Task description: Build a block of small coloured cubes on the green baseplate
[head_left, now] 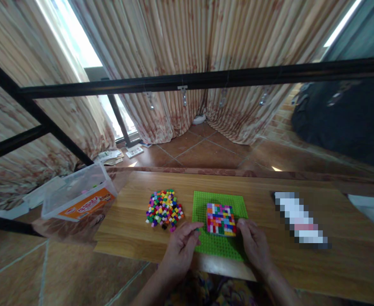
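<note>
A square block of multicoloured toy bricks [220, 219] stands on a green studded baseplate [202, 246] on the table. Just left of the block, my left hand [183, 245] hovers over the baseplate's edge with thumb and forefinger pinched together; anything between them is too small to name. My right hand [256, 246] is at the block's lower right corner, fingers curled in beside it over the baseplate's right edge. Whether those fingers hold a piece is hidden. A heap of small loose bricks [164, 208] in many colours lies on the table, beyond my left hand.
The wooden table [126, 229] carries a pixelated oblong object [301, 221] on the right. At the left stands a clear plastic bin [78, 193] with an orange label. A black metal bar [199, 80] with hanging clips crosses in front of the curtains [174, 42].
</note>
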### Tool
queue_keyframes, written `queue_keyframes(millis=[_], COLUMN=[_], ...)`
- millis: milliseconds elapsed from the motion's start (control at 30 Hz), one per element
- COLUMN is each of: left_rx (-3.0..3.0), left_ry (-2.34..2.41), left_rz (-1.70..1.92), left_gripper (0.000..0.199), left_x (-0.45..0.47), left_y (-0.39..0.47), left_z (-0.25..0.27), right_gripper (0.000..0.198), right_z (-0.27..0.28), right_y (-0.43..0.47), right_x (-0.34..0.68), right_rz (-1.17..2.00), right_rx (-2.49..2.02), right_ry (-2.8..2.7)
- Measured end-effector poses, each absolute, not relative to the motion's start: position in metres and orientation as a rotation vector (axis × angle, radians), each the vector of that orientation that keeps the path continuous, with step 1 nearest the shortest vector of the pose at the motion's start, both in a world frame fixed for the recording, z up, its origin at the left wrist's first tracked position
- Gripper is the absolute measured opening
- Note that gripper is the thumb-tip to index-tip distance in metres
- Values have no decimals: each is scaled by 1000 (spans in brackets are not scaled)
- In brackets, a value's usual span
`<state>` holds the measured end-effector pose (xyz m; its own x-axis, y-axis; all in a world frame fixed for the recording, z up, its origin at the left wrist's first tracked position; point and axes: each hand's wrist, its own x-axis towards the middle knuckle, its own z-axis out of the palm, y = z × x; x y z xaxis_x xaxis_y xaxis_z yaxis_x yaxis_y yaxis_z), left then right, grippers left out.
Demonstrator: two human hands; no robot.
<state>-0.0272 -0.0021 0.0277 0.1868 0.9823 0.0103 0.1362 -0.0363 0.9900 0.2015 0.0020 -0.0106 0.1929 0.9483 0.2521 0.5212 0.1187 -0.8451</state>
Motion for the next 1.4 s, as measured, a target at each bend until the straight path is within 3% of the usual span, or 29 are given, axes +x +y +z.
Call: queue_keyframes(millis=[533,1400], left_rx=[1906,2191], left_ry=[1091,1245], left_rz=[1028,1014], left_gripper=[23,11], left_x=[21,43], left_y=[12,12], left_z=[37,26], right_gripper=[49,48], right_z=[-9,-10], right_y=[5,5], right_x=[199,201], right_rz=[592,576], right_rx=[-1506,-1519], right_ry=[-1472,-1502])
